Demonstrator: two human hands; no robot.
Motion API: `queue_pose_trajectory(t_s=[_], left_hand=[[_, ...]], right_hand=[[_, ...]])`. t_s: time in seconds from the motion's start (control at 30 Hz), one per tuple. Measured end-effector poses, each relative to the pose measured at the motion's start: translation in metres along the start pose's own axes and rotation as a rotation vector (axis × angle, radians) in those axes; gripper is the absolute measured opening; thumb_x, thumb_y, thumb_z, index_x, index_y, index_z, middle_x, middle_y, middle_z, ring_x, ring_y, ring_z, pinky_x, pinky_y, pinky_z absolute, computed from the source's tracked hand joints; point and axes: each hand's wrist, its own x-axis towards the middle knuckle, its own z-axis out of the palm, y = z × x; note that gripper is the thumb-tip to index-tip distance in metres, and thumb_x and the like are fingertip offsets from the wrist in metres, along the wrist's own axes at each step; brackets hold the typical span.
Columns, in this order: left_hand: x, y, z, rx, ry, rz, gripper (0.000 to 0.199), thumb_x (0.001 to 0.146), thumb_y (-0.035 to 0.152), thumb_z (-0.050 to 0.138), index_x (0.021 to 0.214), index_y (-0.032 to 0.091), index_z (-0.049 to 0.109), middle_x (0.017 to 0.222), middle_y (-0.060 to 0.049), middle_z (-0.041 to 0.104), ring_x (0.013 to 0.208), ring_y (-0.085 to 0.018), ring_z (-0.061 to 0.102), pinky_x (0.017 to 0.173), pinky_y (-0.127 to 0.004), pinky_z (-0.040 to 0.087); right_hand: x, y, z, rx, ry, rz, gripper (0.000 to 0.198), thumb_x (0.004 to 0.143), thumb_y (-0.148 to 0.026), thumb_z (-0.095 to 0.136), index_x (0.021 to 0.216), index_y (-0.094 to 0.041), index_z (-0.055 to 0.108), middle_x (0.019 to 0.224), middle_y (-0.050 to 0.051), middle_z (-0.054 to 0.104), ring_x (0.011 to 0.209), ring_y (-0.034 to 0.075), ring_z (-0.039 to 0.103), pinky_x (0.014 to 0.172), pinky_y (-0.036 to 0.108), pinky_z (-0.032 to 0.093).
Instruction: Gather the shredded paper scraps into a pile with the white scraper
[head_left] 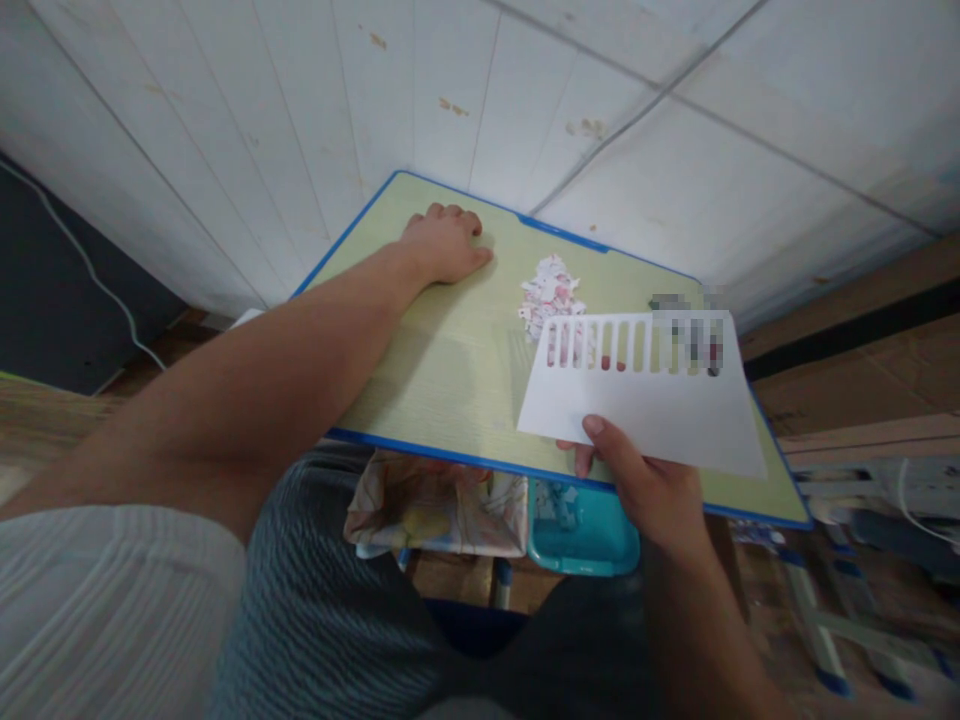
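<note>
My right hand point(645, 475) grips a white slotted sheet point(645, 410) by its near edge, the thumb on top and fingers underneath. A row of narrow slots runs along the far side of the sheet, and fingertips show through some of them. Just beyond its left corner lies a small pile of torn paper scraps point(551, 290), white with pink marks. My left hand point(446, 243) rests on the pale yellow-green tabletop point(442, 370), left of the pile. Its fingers are slightly bent with the thumb apart, and it holds nothing.
Blue edging borders the folding-style table against a white panelled wall point(420, 90). Below the front edge are a turquoise plastic tray point(585, 545) and a patterned bag or cloth point(450, 510). Cardboard point(840, 370) stands at the right. A blurred patch hides something behind the sheet.
</note>
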Motion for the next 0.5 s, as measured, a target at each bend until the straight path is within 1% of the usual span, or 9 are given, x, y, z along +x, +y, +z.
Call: queue_pose_trajectory(t_s=[0.1, 0.2, 0.3, 0.37, 0.43, 0.5], left_hand=[[0.001, 0.000, 0.000, 0.012, -0.005, -0.003, 0.121, 0.085, 0.107, 0.049, 0.183, 0.035, 0.045, 0.176, 0.000, 0.060, 0.172, -0.042, 0.023, 0.143, -0.069, 0.012], [0.001, -0.001, 0.000, 0.032, 0.001, -0.003, 0.119, 0.088, 0.106, 0.046, 0.182, 0.033, 0.046, 0.178, 0.000, 0.058, 0.172, -0.040, 0.025, 0.143, -0.065, 0.016], [0.001, 0.000, 0.000, 0.031, 0.004, -0.007, 0.117, 0.088, 0.106, 0.046, 0.181, 0.034, 0.047, 0.178, 0.001, 0.058, 0.172, -0.038, 0.025, 0.143, -0.063, 0.017], [0.000, 0.001, 0.000, 0.025, -0.003, -0.008, 0.117, 0.088, 0.106, 0.047, 0.182, 0.035, 0.045, 0.178, 0.003, 0.059, 0.172, -0.038, 0.024, 0.144, -0.064, 0.015], [-0.001, 0.001, 0.000, 0.020, -0.008, -0.009, 0.118, 0.088, 0.106, 0.047, 0.183, 0.036, 0.043, 0.178, 0.003, 0.059, 0.172, -0.038, 0.022, 0.144, -0.065, 0.013], [-0.001, 0.001, -0.001, 0.018, -0.009, -0.011, 0.120, 0.087, 0.108, 0.047, 0.183, 0.036, 0.044, 0.178, 0.003, 0.059, 0.173, -0.039, 0.022, 0.143, -0.065, 0.014]], right_hand=[[0.004, 0.001, 0.008, 0.001, 0.007, 0.002, 0.052, 0.111, -0.050, 0.075, 0.064, -0.028, 0.071, 0.066, 0.003, 0.076, 0.069, 0.025, 0.077, 0.082, 0.042, 0.065], [0.006, 0.002, 0.014, 0.040, 0.018, 0.036, 0.047, 0.110, -0.049, 0.075, 0.068, -0.028, 0.072, 0.068, 0.002, 0.078, 0.064, 0.023, 0.074, 0.085, 0.044, 0.064], [0.006, 0.003, 0.016, 0.039, -0.008, 0.034, 0.042, 0.111, -0.046, 0.075, 0.073, -0.027, 0.073, 0.068, 0.001, 0.078, 0.068, 0.024, 0.075, 0.092, 0.046, 0.062], [0.006, 0.002, 0.015, 0.036, -0.020, 0.025, 0.041, 0.111, -0.047, 0.075, 0.075, -0.027, 0.074, 0.066, 0.001, 0.076, 0.069, 0.025, 0.077, 0.089, 0.045, 0.062], [0.006, 0.000, 0.014, 0.030, -0.030, 0.020, 0.042, 0.110, -0.050, 0.075, 0.075, -0.027, 0.075, 0.066, 0.002, 0.076, 0.068, 0.026, 0.076, 0.082, 0.044, 0.063], [0.006, 0.000, 0.014, 0.015, -0.035, 0.010, 0.046, 0.110, -0.052, 0.075, 0.072, -0.027, 0.074, 0.066, 0.003, 0.076, 0.068, 0.025, 0.076, 0.080, 0.044, 0.064]])
